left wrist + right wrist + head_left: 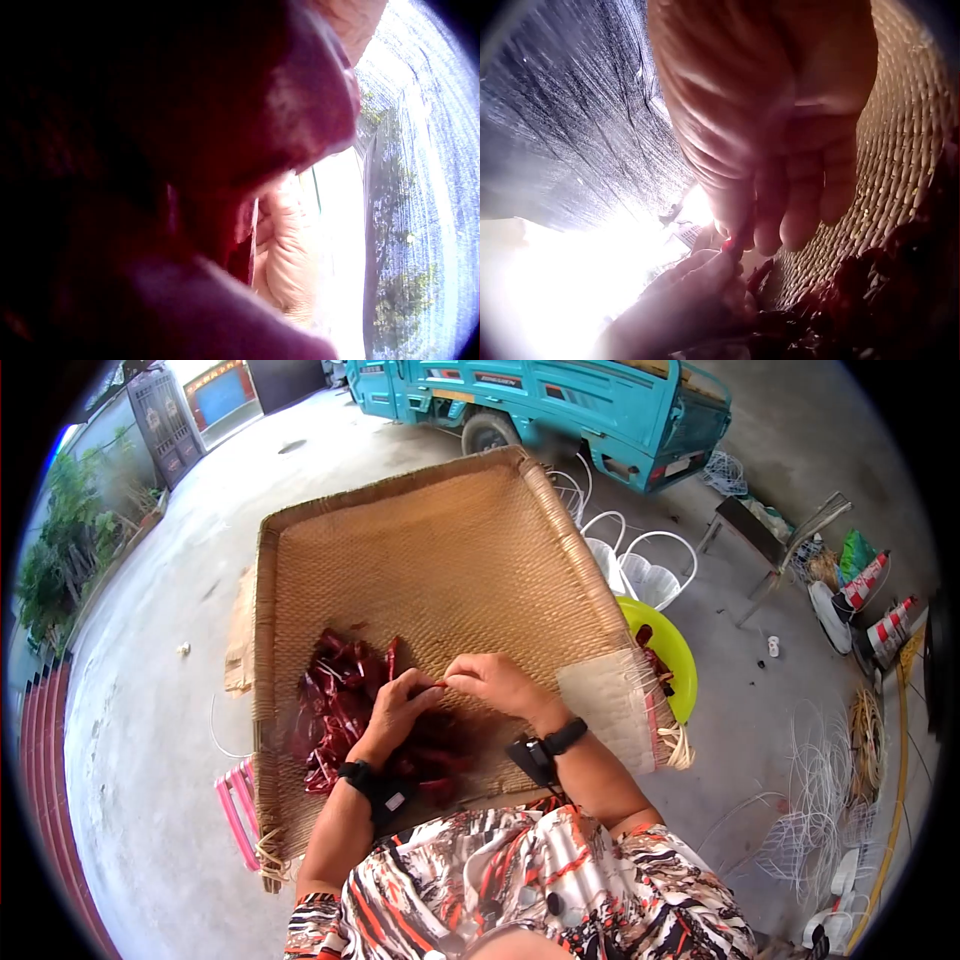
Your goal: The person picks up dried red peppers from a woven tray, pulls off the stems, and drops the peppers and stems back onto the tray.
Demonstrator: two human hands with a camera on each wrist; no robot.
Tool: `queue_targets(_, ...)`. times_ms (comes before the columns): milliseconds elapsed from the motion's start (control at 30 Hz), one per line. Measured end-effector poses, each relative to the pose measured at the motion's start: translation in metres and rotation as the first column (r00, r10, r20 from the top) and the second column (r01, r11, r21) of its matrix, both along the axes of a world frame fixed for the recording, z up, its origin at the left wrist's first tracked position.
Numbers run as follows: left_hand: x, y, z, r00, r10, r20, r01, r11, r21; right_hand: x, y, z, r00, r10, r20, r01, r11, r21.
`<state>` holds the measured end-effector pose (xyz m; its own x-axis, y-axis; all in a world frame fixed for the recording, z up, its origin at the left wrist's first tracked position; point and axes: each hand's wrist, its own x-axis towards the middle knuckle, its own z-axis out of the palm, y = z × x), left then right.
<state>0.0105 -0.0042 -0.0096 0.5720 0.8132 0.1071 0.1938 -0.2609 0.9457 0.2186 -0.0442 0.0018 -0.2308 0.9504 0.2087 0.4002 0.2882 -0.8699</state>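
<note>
In the head view, dried red chili peppers (340, 705) lie heaped in the left part of a woven basket tray (400, 560). Over the heap's right edge, my left hand (400, 705) pinches a red chili pepper (440, 683), mostly covered by the fingers. Coming from the other side, my right hand (495, 685) meets it and pinches the same pepper between thumb and forefinger. The right wrist view shows the right hand (780, 135) with its other fingers bent downward, and the left hand (690, 300) below. Dark red peppers (315, 97) fill much of the left wrist view.
A yellow-green basin (680, 660) holding some red peppers stands beyond the tray's right rim, near white baskets (650, 575). A pink-striped stool (238, 810) shows under the left edge. Farther off are a teal cargo tricycle (560, 410) and a chair (760, 535).
</note>
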Motion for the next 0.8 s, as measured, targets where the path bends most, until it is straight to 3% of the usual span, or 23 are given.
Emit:
queue_targets(100, 0.000, 0.000, -0.006, 0.998, 0.059, 0.021, -0.060, 0.997, 0.041, 0.000, 0.000, 0.006, 0.998, -0.059, -0.029, 0.060, 0.997, 0.045)
queue_targets(167, 0.001, -0.003, -0.003, 0.991, 0.114, 0.066, -0.119, 0.989, 0.084, 0.007, 0.001, 0.015, 0.950, -0.166, -0.265, 0.144, 0.985, -0.099)
queue_targets(233, 0.002, -0.001, 0.002, 0.983, 0.185, -0.018, -0.149, 0.843, 0.517, 0.018, -0.001, 0.023, 0.827, -0.292, -0.480, 0.240, 0.956, -0.168)
queue_targets(267, 0.002, 0.001, 0.005, 0.973, 0.227, -0.050, -0.128, 0.703, 0.700, 0.026, -0.002, 0.026, 0.735, -0.345, -0.584, 0.309, 0.937, -0.164)
queue_targets(300, 0.002, 0.001, 0.008, 0.966, 0.238, -0.096, -0.087, 0.656, 0.750, 0.038, -0.001, 0.023, 0.579, -0.354, -0.735, 0.323, 0.927, -0.192)
queue_targets(333, 0.003, -0.001, 0.011, 0.926, 0.359, -0.118, -0.136, 0.607, 0.783, 0.051, 0.001, 0.020, 0.393, -0.351, -0.850, 0.332, 0.916, -0.225)
queue_targets(400, 0.006, -0.005, 0.015, 0.803, 0.579, -0.138, -0.208, 0.491, 0.846, 0.079, 0.003, 0.017, -0.009, -0.112, -0.994, 0.186, 0.976, -0.112)
queue_targets(433, 0.004, -0.005, 0.016, 0.771, 0.612, -0.177, -0.221, 0.518, 0.827, 0.093, 0.002, 0.015, -0.225, 0.002, -0.974, 0.135, 0.990, -0.029)
queue_targets(533, -0.005, 0.002, 0.005, 0.780, 0.608, -0.147, -0.209, 0.475, 0.855, 0.127, -0.004, 0.004, -0.413, 0.112, -0.904, 0.175, 0.984, 0.042)
queue_targets(567, -0.009, 0.005, -0.002, 0.763, 0.590, -0.264, -0.148, 0.557, 0.817, 0.134, -0.007, 0.003, -0.437, 0.133, -0.890, 0.165, 0.984, 0.066)
queue_targets(633, -0.009, 0.001, -0.005, 0.712, 0.606, -0.355, -0.066, 0.561, 0.825, 0.135, -0.015, 0.009, -0.487, 0.171, -0.856, 0.147, 0.983, 0.113)
queue_targets(667, -0.009, -0.001, -0.006, 0.682, 0.612, -0.400, -0.023, 0.565, 0.825, 0.133, -0.015, 0.010, -0.467, 0.165, -0.869, 0.131, 0.984, 0.116)
queue_targets(700, -0.007, -0.003, 0.002, 0.652, 0.582, -0.485, -0.009, 0.646, 0.763, 0.129, -0.015, 0.011, -0.447, 0.159, -0.880, 0.116, 0.986, 0.119)
queue_targets(800, -0.009, 0.005, -0.006, 0.627, 0.613, -0.480, -0.050, 0.647, 0.761, 0.117, -0.011, 0.011, -0.381, 0.096, -0.920, 0.013, 0.995, 0.098)
